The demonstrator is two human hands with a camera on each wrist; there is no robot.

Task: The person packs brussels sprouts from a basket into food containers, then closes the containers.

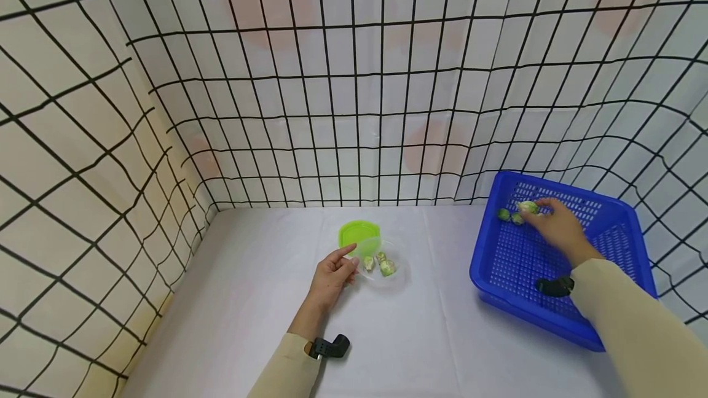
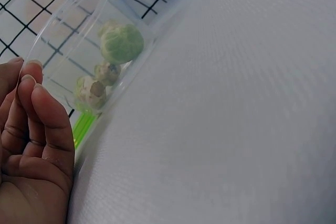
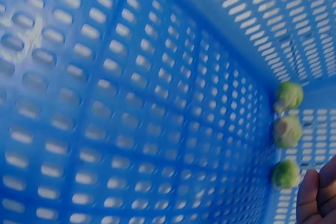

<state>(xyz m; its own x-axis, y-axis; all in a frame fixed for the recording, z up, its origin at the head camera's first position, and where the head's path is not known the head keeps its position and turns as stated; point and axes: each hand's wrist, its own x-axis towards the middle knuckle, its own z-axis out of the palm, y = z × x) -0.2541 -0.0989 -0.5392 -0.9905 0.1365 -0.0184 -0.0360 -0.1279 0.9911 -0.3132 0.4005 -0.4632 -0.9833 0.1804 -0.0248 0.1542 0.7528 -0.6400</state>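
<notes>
My left hand (image 1: 330, 276) pinches the rim of a clear plastic tub (image 1: 399, 266) between thumb and fingertips. Several Brussels sprouts (image 1: 387, 268) lie in the tub; the left wrist view shows a large green sprout (image 2: 122, 43) and two smaller, paler ones. Inside the blue basket (image 1: 480, 263), toward its far left corner, my right hand (image 1: 561, 232) holds a pale green Brussels sprout (image 1: 528, 207) at its fingertips. Beside it are two sprouts (image 1: 504, 214) on the basket floor. Three sprouts (image 3: 287, 130) line up near the fingers in the right wrist view, where the grip is mostly cut off.
A bright green lid (image 1: 358, 231) lies on the white tabletop (image 1: 387, 336) just behind the tub. Black wire grid (image 1: 354, 109) rises along the back and sides. The perforated basket stands at the right, its raised walls around my right hand.
</notes>
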